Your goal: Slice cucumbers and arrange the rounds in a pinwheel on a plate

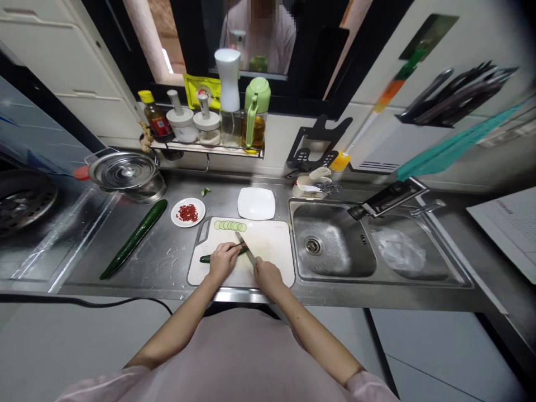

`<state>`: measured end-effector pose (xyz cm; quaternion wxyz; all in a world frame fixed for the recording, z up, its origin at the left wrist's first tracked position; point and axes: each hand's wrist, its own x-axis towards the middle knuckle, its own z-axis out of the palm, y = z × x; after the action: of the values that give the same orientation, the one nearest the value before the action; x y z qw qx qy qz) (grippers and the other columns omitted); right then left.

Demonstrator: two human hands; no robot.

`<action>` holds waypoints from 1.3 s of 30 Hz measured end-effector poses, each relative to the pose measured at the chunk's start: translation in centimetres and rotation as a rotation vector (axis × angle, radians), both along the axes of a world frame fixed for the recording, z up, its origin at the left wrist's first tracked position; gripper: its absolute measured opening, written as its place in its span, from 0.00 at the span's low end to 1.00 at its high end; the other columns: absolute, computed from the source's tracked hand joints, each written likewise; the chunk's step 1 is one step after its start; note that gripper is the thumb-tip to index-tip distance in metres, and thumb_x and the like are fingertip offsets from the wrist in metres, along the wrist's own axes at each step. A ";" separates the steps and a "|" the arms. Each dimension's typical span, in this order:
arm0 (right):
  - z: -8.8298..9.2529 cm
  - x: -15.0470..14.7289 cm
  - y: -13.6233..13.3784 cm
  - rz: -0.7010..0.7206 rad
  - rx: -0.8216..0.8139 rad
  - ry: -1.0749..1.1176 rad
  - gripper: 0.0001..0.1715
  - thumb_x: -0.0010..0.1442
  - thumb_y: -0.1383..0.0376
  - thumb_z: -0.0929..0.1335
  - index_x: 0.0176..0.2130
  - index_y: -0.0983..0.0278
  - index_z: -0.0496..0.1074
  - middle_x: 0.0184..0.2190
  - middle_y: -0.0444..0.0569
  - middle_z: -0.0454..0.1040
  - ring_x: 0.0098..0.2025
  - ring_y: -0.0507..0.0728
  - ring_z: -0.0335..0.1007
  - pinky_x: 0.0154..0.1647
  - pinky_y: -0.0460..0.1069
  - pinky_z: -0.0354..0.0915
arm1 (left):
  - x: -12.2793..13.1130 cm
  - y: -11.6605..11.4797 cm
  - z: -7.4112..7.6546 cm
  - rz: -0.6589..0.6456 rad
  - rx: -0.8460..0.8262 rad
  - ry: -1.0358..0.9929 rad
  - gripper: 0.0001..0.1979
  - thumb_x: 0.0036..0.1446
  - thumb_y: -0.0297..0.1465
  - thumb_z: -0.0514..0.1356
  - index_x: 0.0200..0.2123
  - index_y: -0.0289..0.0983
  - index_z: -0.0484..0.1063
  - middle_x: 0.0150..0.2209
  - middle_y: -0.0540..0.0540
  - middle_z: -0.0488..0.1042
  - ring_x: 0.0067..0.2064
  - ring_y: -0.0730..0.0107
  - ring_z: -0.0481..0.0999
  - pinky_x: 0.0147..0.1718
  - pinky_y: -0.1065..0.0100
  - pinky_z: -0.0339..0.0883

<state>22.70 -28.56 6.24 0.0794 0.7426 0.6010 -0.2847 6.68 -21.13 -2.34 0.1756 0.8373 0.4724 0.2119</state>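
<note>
My left hand (224, 260) is closed over a dark green cucumber piece (205, 259) on the white cutting board (274, 240). The cucumber's left end sticks out past my fingers, and a short stretch shows on the right. In my right hand (268, 274) is a knife (249, 254), gripped by the handle. Its blade points away from me, up and to the left, beside the cucumber's right end; whether it touches the cucumber I cannot tell. Overlapping pale cucumber slices (229, 225) lie in a row near the board's far edge.
A whole cucumber (134, 239) and a plate of chopped red pieces (188, 213) are left of the board. Behind it lies a white square dish (256, 203). A lidded pot (129, 173) stands back left; a steel sink (333, 237) adjoins on the right. Seasoning bottles line a wall rack (209, 147).
</note>
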 end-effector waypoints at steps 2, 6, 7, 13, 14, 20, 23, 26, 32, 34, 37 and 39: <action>-0.2 0.0 0.1 0.014 0.009 0.003 0.16 0.67 0.66 0.56 0.48 0.66 0.66 0.39 0.58 0.76 0.43 0.60 0.74 0.39 0.50 0.61 | 0.0 0.0 0.0 -0.003 -0.007 -0.001 0.14 0.65 0.36 0.53 0.44 0.46 0.78 0.44 0.46 0.76 0.46 0.65 0.71 0.44 0.65 0.66; -0.4 0.0 0.1 0.019 0.011 0.008 0.15 0.67 0.66 0.56 0.48 0.66 0.67 0.39 0.58 0.76 0.43 0.60 0.74 0.39 0.50 0.62 | 0.1 0.0 0.1 0.002 -0.024 0.002 0.14 0.65 0.36 0.53 0.44 0.45 0.78 0.45 0.45 0.76 0.46 0.65 0.70 0.44 0.64 0.66; -0.4 0.0 0.1 0.019 0.007 0.009 0.15 0.67 0.67 0.56 0.48 0.67 0.67 0.39 0.58 0.76 0.43 0.60 0.74 0.39 0.50 0.62 | 0.1 0.0 0.1 0.004 -0.026 0.005 0.14 0.65 0.36 0.53 0.44 0.45 0.78 0.45 0.45 0.76 0.46 0.65 0.70 0.44 0.64 0.65; -0.4 0.1 -0.2 0.022 -0.007 0.013 0.16 0.66 0.68 0.57 0.48 0.67 0.68 0.39 0.58 0.76 0.43 0.61 0.74 0.39 0.50 0.62 | 0.1 0.0 0.2 -0.004 -0.022 0.001 0.15 0.65 0.37 0.51 0.43 0.44 0.78 0.45 0.46 0.76 0.46 0.65 0.70 0.45 0.65 0.65; -0.4 0.1 -0.1 0.024 -0.006 0.014 0.16 0.66 0.68 0.57 0.48 0.67 0.68 0.39 0.59 0.76 0.43 0.61 0.74 0.39 0.50 0.62 | 0.1 0.0 0.1 -0.004 -0.021 0.001 0.15 0.65 0.37 0.51 0.43 0.44 0.78 0.46 0.46 0.76 0.46 0.66 0.70 0.45 0.65 0.65; -0.6 -0.1 0.3 0.033 0.001 0.010 0.16 0.66 0.69 0.57 0.47 0.68 0.69 0.40 0.59 0.76 0.44 0.61 0.74 0.39 0.50 0.62 | 0.1 0.0 0.2 -0.004 -0.019 0.002 0.14 0.65 0.37 0.52 0.43 0.44 0.78 0.45 0.46 0.76 0.46 0.65 0.70 0.44 0.65 0.65; -0.7 0.0 0.2 0.034 -0.013 0.009 0.16 0.66 0.69 0.57 0.47 0.68 0.69 0.39 0.58 0.76 0.43 0.60 0.74 0.39 0.49 0.62 | 0.1 0.0 0.3 -0.002 -0.022 -0.001 0.15 0.65 0.36 0.52 0.43 0.44 0.78 0.45 0.46 0.76 0.46 0.65 0.70 0.44 0.64 0.65; -0.8 -0.1 0.3 0.032 -0.016 0.003 0.16 0.66 0.69 0.57 0.47 0.67 0.69 0.39 0.59 0.76 0.44 0.60 0.74 0.39 0.49 0.62 | 0.1 0.0 0.3 -0.002 -0.012 -0.002 0.15 0.65 0.36 0.51 0.42 0.44 0.78 0.45 0.46 0.76 0.46 0.65 0.70 0.44 0.65 0.65; -1.1 -0.4 0.5 0.036 -0.024 -0.006 0.16 0.65 0.70 0.57 0.48 0.68 0.69 0.40 0.60 0.76 0.44 0.60 0.74 0.40 0.49 0.62 | 0.1 0.1 0.1 -0.010 -0.005 -0.006 0.15 0.65 0.36 0.51 0.42 0.44 0.78 0.46 0.47 0.76 0.45 0.65 0.70 0.44 0.65 0.65; -1.1 -0.3 0.4 0.045 -0.044 -0.010 0.16 0.65 0.70 0.57 0.48 0.68 0.68 0.40 0.60 0.76 0.44 0.60 0.74 0.40 0.49 0.62 | 0.1 0.1 0.0 -0.011 -0.007 -0.006 0.14 0.65 0.36 0.51 0.43 0.45 0.78 0.46 0.47 0.76 0.45 0.65 0.70 0.44 0.65 0.66; -1.1 -0.4 0.5 0.053 -0.048 -0.011 0.16 0.66 0.70 0.57 0.48 0.68 0.68 0.41 0.60 0.76 0.45 0.60 0.74 0.40 0.50 0.62 | 0.1 0.1 -0.1 -0.009 -0.009 -0.008 0.14 0.65 0.36 0.52 0.44 0.45 0.78 0.46 0.47 0.76 0.45 0.65 0.70 0.44 0.65 0.66; -1.1 -0.5 0.7 0.054 -0.043 -0.011 0.16 0.65 0.70 0.57 0.48 0.68 0.69 0.41 0.60 0.76 0.45 0.60 0.73 0.40 0.50 0.62 | 0.1 0.1 -0.1 -0.007 -0.013 -0.004 0.14 0.65 0.36 0.52 0.44 0.45 0.78 0.46 0.47 0.76 0.46 0.65 0.70 0.44 0.65 0.66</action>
<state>22.20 -27.90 5.12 0.1065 0.7259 0.6141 -0.2910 6.73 -21.04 -2.44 0.1830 0.8374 0.4703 0.2099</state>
